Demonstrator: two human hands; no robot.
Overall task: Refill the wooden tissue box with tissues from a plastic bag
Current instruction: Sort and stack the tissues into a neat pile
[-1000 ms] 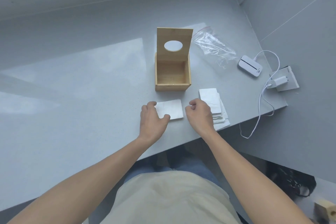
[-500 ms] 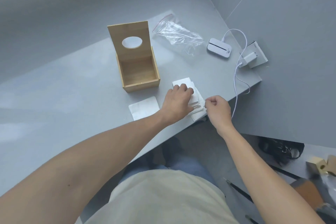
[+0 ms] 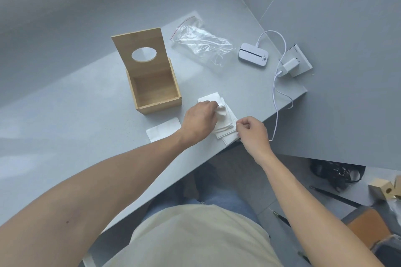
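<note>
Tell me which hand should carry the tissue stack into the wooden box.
Left, probably. The left hand already lies on the tissue stack, on the side nearer the open wooden box. The right hand only pinches the stack's near corner at the table edge.

tissue box (image 3: 152, 84): pale matt wood | bag (image 3: 200, 44): clear crinkled plastic | table (image 3: 65, 115): smooth grey
</note>
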